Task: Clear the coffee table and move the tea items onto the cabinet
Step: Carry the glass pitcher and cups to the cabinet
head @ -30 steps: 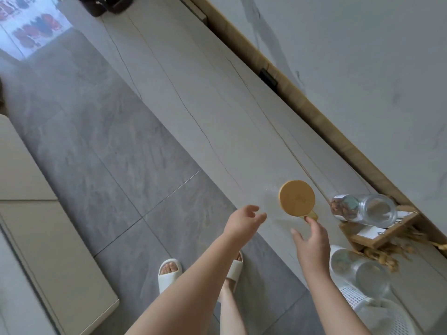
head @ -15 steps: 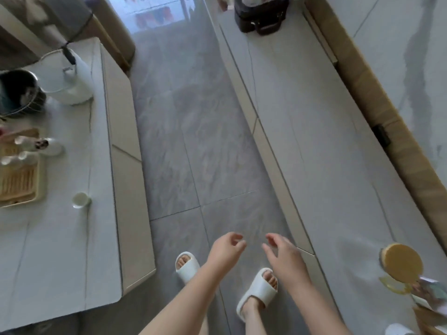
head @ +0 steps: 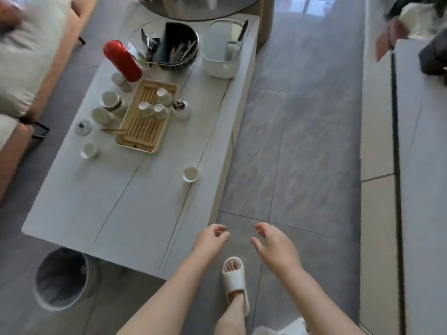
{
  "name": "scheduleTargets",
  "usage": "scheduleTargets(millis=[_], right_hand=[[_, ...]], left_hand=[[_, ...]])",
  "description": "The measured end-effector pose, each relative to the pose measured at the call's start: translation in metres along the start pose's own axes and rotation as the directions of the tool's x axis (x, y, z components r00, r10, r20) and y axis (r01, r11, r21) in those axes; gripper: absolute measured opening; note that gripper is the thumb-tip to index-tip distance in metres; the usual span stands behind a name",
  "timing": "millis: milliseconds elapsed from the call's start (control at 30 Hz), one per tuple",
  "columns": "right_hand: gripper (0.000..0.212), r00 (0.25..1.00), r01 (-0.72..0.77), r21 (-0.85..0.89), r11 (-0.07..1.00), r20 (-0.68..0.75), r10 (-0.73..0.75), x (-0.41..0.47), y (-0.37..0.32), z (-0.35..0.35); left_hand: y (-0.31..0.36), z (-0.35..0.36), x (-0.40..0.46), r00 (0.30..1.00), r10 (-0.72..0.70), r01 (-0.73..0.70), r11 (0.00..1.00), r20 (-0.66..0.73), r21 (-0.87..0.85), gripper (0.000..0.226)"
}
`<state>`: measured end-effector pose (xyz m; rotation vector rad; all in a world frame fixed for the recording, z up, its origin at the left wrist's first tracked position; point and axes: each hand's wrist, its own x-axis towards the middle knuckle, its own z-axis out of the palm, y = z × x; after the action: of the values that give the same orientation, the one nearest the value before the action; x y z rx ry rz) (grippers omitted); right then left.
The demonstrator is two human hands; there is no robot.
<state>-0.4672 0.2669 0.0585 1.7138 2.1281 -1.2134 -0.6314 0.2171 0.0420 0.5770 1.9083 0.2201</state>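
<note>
A: Tea items all on the bench (head: 121, 213). Tray (head: 147, 117) far half, three cups on it. Lone cup (head: 190, 174) sits nearest, close to the bench's right edge.

B: Hands?

A: Left hand (head: 209, 243) and right hand (head: 275, 247) both empty, fingers loosely curled and apart, hovering over the floor just off the bench's near right corner. Lone cup is ahead and left of the left hand, apart from it. Tray well beyond.

B: Risks?

A: My read: that cup is near the edge, so a sloppy reach could knock it to the tile. Lifting the tray loaded could tip the cups. Red bottle (head: 122, 60) stands beside the tray's far corner and could topple if bumped.
</note>
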Motion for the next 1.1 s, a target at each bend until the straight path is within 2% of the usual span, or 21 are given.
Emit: scheduleTargets(millis=[167,367,667,933,1100], right_hand=[[0.036,0.991,0.12,-0.108,0.987,0.067,-0.113,0.047,-0.068,0.0],[0.036,0.968,0.232,-0.217,0.948,0.153,-0.201,0.105,-0.117,-0.003],[0.057,0.885,0.412,-0.388,0.824,0.387,-0.26,0.212,-0.147,0.011],[0.075,0.809,0.562,-0.421,0.712,0.459,-0.367,0.271,-0.157,0.052],[0.08,0.766,0.631,-0.46,0.625,0.496,-0.408,0.285,-0.155,0.084]], left_hand=[[-0.018,-0.065,0.015,0.994,-0.07,0.06,0.991,-0.085,-0.118,0.032],[-0.019,-0.098,0.035,0.981,-0.129,0.089,0.962,-0.144,-0.259,0.032],[-0.003,-0.114,0.097,0.952,-0.259,0.156,0.87,-0.164,-0.468,0.034],[-0.024,-0.126,0.144,0.912,-0.355,0.189,0.81,-0.208,-0.555,0.036],[-0.046,-0.135,0.162,0.891,-0.393,0.221,0.813,-0.228,-0.539,0.036]])
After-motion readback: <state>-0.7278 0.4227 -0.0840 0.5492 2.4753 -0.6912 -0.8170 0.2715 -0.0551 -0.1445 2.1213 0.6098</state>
